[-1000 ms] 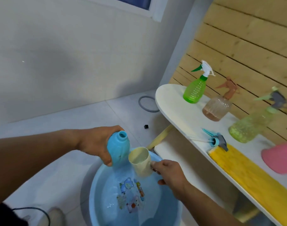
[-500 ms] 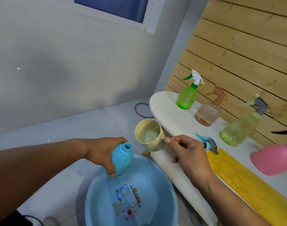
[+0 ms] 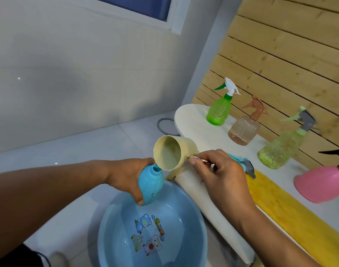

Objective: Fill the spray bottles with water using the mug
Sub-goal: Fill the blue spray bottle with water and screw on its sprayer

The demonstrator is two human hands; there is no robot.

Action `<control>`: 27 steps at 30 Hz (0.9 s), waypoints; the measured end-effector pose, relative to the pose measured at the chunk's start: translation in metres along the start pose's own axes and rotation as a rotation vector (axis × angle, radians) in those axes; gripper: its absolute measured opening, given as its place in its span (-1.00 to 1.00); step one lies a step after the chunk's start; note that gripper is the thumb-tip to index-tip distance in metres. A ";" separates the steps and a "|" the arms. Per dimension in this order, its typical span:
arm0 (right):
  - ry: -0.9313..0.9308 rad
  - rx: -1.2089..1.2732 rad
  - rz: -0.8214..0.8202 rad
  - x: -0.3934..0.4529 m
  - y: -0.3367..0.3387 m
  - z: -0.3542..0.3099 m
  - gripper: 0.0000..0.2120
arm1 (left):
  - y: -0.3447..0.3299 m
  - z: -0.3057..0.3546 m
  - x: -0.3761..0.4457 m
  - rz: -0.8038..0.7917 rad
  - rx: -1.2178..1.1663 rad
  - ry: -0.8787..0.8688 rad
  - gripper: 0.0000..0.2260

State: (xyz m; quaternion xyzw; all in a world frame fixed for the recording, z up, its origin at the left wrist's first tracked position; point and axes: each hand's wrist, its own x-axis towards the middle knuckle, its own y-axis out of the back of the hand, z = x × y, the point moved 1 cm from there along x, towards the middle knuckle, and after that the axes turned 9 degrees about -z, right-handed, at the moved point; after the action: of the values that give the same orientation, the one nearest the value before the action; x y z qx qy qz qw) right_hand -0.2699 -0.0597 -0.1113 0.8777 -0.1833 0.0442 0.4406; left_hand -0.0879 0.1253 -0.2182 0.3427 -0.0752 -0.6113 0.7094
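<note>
Above left-held bottle (image 3: 151,185), right-held mug (image 3: 172,152).

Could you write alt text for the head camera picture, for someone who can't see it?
A right hand tips a cream mug over the open neck of a blue bottle held by the left hand above a blue basin. Four capped spray bottles stand on a white shelf beside.

Both forearms are bare from the frame edge to the wrist; no sleeve, watch, bracelet or glove is seen on either. Left hand (image 3: 129,175) and right hand (image 3: 219,177) carry no visible rings. At seven o'clock, dark clothing (image 3: 14,256) shows, beside a pale shoe (image 3: 58,259), blurred.
</note>
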 end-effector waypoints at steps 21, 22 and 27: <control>0.114 -0.177 0.054 -0.002 0.007 -0.002 -0.82 | 0.001 0.003 0.001 0.017 -0.001 0.007 -0.22; 0.120 -0.178 0.059 -0.002 0.007 -0.002 -0.82 | 0.001 0.004 0.001 0.019 0.000 0.008 -0.23; 0.153 -0.209 0.072 -0.003 0.006 -0.002 -0.81 | 0.001 0.004 0.002 0.023 -0.001 0.007 -0.22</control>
State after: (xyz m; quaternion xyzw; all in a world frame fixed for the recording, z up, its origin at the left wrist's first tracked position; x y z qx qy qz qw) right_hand -0.2746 -0.0604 -0.1063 0.8140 -0.1841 0.1074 0.5403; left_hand -0.0888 0.1220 -0.2150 0.3438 -0.0764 -0.6019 0.7167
